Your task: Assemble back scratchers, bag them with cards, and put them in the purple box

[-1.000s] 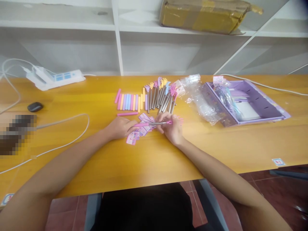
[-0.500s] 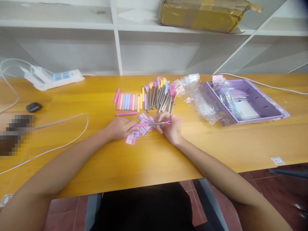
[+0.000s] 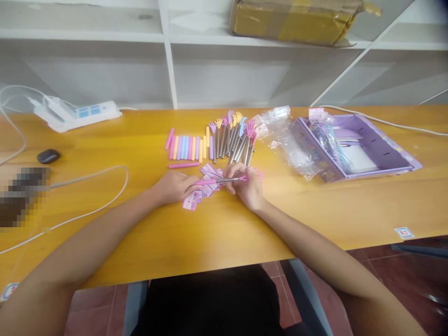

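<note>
My left hand (image 3: 174,186) is closed on the pink handle of a metal rod (image 3: 227,180). The rod's pink hand-shaped end lies at my right hand (image 3: 248,186), whose fingers are curled around it. Beneath the rod, small pink and purple printed cards (image 3: 191,200) are spread on the table. Behind them stands a row of pastel tubes (image 3: 187,148) lying side by side, with one pink tube (image 3: 184,165) crosswise in front. Metal rods with coloured hand-shaped ends (image 3: 229,140) lie in a pile behind my right hand.
Clear plastic bags (image 3: 297,149) lie beside a purple open box (image 3: 378,147) at the right. A white power strip (image 3: 87,116), a black mouse-like object (image 3: 48,156) and white cables are at the left. A taped carton (image 3: 294,21) sits on the shelf.
</note>
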